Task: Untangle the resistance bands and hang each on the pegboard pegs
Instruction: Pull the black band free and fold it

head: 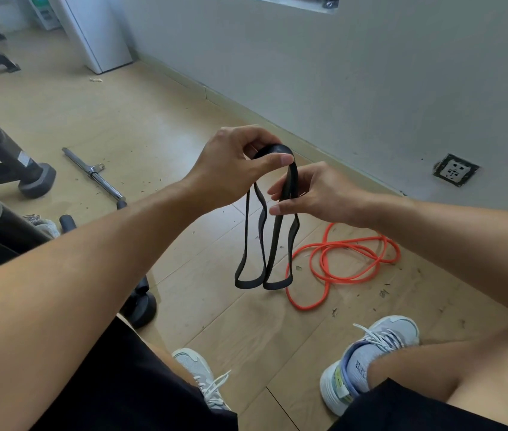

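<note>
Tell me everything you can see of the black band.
The black band is a flat, matte, rubbery-looking strip doubled into two hanging loops, held in the air above the wooden floor. The left hand pinches its folded top; the right hand holds one strand just below. Its lower loops hang free, in front of the orange band lying on the floor.

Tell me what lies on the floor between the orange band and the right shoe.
In the head view, only bare wooden floor with small dark specks of debris separates the orange band from the right shoe.
</note>
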